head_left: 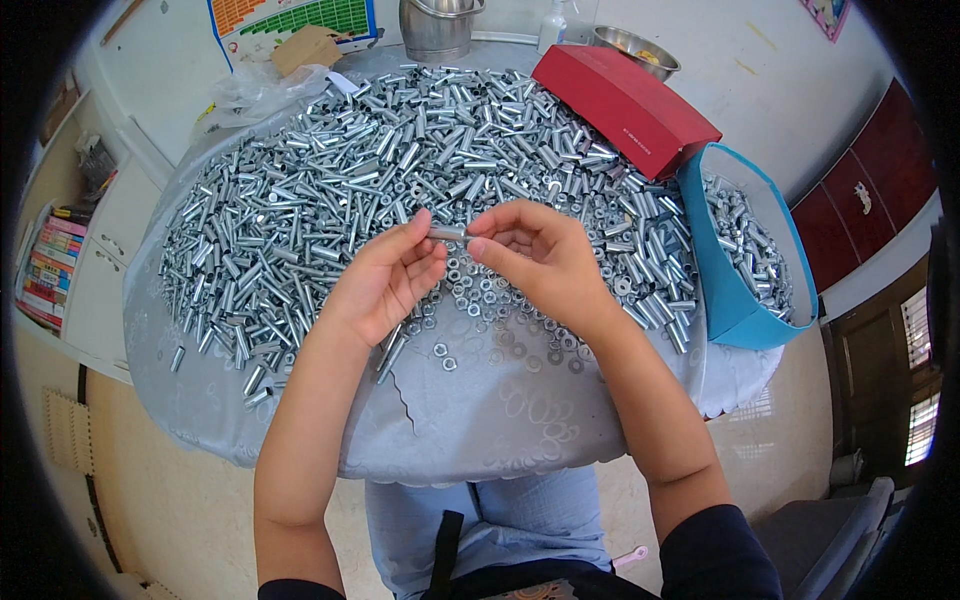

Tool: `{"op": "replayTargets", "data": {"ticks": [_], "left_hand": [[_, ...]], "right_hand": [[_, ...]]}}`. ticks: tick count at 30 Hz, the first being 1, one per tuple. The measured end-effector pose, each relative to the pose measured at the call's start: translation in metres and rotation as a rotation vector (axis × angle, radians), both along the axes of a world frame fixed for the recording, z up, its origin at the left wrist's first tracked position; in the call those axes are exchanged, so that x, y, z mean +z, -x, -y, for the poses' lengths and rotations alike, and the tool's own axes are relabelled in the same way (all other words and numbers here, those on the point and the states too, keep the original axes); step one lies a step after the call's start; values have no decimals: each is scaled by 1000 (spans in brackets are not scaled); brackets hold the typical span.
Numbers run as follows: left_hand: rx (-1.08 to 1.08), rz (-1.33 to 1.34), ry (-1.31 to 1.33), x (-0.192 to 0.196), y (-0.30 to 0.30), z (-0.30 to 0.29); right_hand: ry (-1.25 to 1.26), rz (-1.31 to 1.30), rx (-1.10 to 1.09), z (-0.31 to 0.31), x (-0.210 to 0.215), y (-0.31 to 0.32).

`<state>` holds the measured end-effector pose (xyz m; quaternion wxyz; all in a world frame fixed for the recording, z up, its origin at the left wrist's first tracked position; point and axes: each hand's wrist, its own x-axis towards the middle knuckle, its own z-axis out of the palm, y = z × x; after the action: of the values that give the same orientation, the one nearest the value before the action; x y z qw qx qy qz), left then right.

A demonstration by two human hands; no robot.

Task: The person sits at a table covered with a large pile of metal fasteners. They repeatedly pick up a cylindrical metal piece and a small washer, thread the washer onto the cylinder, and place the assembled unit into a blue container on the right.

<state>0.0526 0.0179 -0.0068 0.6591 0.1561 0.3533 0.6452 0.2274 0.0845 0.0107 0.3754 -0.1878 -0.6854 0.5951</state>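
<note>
Over the middle of the table, both hands meet at a short, silvery metal sleeve (446, 233) lying level between them. My left hand (385, 280) pinches its left end between thumb and fingers, palm turned up. At the other end, the thumb and forefinger of my right hand (545, 258) close on it; whether a nut or washer sits there is hidden by the fingertips. Just beneath the hands are loose nuts (487, 290) and washers (575, 345). Behind them spreads a big heap of metal sleeves and bolts (300, 200).
A blue fabric bin (745, 300) of metal parts stands at the right, beside a red box (630, 105). At the back are a metal bucket (437, 30), a spray bottle (551, 28), a steel bowl (640, 48) and a plastic bag (260, 95). A grey cloth (450, 420) covers the table.
</note>
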Motion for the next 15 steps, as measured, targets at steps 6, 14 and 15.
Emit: {"op": "replayTargets", "data": {"ticks": [6, 14, 15], "left_hand": [[17, -175, 2, 5, -5, 1], [-63, -373, 28, 10, -14, 3], [-80, -383, 26, 10, -15, 4]], "right_hand": [[-83, 32, -72, -1, -1, 0], [21, -2, -29, -1, -1, 1], [36, -12, -5, -1, -1, 1]]}}
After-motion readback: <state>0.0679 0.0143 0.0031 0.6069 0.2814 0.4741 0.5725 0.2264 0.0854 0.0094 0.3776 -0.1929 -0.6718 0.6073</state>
